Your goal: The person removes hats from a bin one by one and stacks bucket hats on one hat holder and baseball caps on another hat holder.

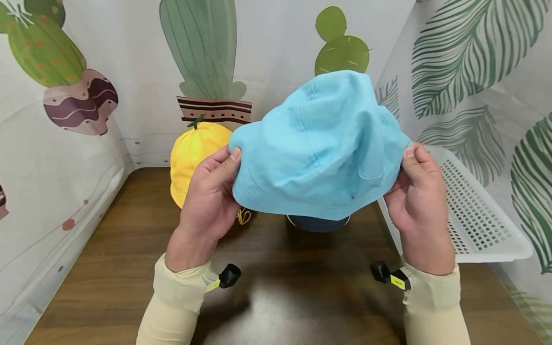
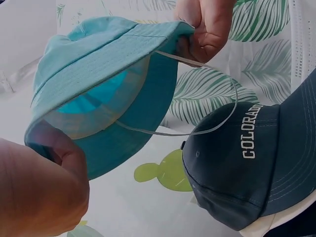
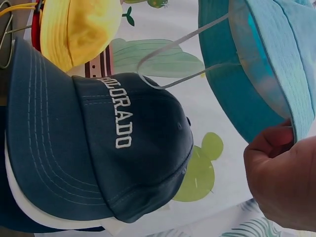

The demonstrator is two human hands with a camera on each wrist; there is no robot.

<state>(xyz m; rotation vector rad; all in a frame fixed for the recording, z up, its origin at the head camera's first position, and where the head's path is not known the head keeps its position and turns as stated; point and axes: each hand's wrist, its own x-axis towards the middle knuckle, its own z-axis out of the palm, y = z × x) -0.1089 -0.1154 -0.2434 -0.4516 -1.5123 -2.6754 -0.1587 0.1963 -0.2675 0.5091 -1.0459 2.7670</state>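
A light blue bucket hat (image 1: 319,143) is stretched between my two hands above the table. My left hand (image 1: 211,191) pinches one side of its brim, thumb on top. The opposite side of the brim is pinched by my right hand (image 1: 418,187). From below, the left wrist view shows the hat's hollow inside and a thin pale chin strap (image 2: 232,98) hanging in a loop. Beneath it is a navy baseball cap (image 3: 138,143) lettered COLORADO; in the head view the blue hat hides most of this cap.
A yellow hat (image 1: 194,153) with a green sprout on top stands at the back left, its cord (image 1: 244,216) trailing on the brown table (image 1: 276,297). To the right sits a white perforated basket (image 1: 478,215). Patterned cloth (image 1: 276,48) hangs behind and at the sides.
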